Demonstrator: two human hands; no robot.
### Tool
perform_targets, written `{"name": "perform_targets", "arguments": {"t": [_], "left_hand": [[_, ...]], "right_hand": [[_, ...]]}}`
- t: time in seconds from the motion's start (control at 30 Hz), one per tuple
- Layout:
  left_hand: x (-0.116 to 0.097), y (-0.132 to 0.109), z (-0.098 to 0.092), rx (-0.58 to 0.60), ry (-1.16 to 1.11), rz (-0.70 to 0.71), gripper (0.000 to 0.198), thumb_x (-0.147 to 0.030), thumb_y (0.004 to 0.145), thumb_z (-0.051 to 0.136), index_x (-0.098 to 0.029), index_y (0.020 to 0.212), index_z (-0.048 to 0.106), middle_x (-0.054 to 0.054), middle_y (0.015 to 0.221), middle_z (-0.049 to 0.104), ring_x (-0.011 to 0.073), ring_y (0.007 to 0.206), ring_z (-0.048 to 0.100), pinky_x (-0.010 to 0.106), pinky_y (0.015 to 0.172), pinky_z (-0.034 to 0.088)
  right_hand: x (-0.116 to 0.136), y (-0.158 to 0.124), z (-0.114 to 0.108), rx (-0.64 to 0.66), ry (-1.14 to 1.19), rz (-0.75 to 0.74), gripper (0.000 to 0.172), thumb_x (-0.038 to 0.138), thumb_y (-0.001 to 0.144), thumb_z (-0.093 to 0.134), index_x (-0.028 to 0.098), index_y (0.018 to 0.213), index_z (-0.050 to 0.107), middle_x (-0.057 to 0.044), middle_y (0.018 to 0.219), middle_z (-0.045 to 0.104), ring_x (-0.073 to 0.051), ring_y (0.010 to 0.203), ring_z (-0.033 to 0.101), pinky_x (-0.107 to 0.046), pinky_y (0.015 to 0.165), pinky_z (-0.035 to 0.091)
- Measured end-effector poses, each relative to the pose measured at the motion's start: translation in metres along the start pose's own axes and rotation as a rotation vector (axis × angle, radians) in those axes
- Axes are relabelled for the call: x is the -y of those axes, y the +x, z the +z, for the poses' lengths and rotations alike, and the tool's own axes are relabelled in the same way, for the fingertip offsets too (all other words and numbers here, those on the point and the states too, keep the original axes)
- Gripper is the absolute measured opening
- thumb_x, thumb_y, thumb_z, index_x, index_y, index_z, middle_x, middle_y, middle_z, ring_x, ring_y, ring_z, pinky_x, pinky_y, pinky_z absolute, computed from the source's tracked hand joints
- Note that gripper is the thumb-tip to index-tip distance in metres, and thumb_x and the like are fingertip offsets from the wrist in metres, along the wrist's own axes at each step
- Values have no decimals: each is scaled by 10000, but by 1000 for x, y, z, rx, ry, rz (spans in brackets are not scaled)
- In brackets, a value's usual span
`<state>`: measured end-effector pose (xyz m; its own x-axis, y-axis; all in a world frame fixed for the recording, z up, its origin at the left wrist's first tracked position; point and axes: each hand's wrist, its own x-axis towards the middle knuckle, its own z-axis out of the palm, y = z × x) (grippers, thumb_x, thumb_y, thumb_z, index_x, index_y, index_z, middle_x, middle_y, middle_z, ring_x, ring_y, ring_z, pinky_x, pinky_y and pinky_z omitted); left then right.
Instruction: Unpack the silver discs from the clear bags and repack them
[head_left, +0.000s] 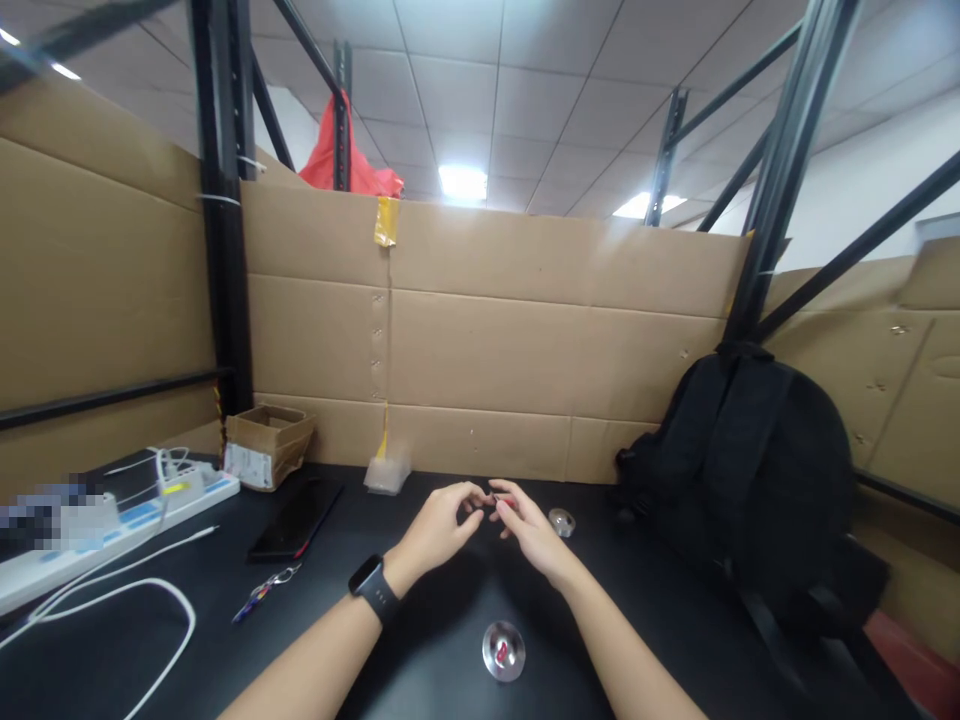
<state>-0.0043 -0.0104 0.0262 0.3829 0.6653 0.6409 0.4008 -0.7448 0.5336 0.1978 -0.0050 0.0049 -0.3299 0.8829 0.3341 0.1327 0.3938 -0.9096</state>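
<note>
My left hand (pixel 444 525), with a dark watch (pixel 373 590) on its wrist, is raised over the black table with fingers and thumb curled inward. Facing it, my right hand (pixel 531 528) pinches thumb and fingers together. Their fingertips almost meet, and a tiny reddish thing shows there, too small to name. Whatever the left fingertips hold is hidden or too fine to see. Below, between my forearms, a shallow round shiny dish (pixel 504 668) has something small and pinkish red in it. Just beyond my right hand lies a small clear round container (pixel 561 522).
At left are a white power strip (pixel 135 528) with cables, a black phone-like slab (pixel 295 520), a keychain (pixel 266 590) and an open cardboard box (pixel 271 445). A whitish packet (pixel 387 474) lies by the cardboard wall (pixel 487 350). A black backpack (pixel 750 450) stands at right.
</note>
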Motion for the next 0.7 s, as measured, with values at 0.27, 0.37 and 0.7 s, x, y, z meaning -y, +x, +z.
{"name": "perform_targets", "arguments": {"t": [0.27,0.37,0.7], "left_hand": [[-2,-1,9,-10,-105,-32,65,-181,858,596,-189,858,660,8,827,721,140,758,661,227,735,477],[-3,-1,10,-1,-91,-66,93,-183,837,599,-184,866,688,10,802,733,140,728,661,222,706,471],[11,3,-10,25,147,-57,166,-132,753,591,-180,798,743,8,721,722,136,659,640,223,670,448]], "right_hand": [[14,-6,15,76,181,-15,450,473,862,698,264,1236,558,-79,1164,655,-211,1007,646,-351,863,506],[13,-5,13,71,181,-10,433,480,840,720,243,1176,585,-78,1110,671,-206,922,671,-365,841,522],[-2,5,-4,-62,85,-50,447,410,808,740,232,1186,584,-101,1158,650,-216,977,686,-385,878,547]]}}
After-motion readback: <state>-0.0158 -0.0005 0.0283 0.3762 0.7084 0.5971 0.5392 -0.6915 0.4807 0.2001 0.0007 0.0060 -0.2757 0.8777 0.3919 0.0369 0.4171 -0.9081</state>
